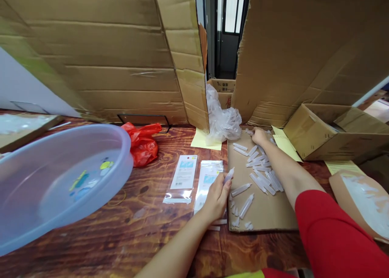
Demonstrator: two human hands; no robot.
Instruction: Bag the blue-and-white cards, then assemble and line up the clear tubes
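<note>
My left hand is closed around a clear plastic tube with a narrow tip, held by the left edge of a cardboard tray. Beneath that hand lie printed clear packets, with another labelled packet to their left. At the far side of the tray my right hand has its fingers bent down among small clear pieces; what they grip, if anything, is hidden. Several similar tubes lie loose in the tray. Small clear bits are scattered along its left side.
A large translucent blue basin stands at the left, beside a red plastic bag. Crumpled clear plastic lies behind the tray. An open cardboard box stands at the right. Tall cardboard panels close off the back.
</note>
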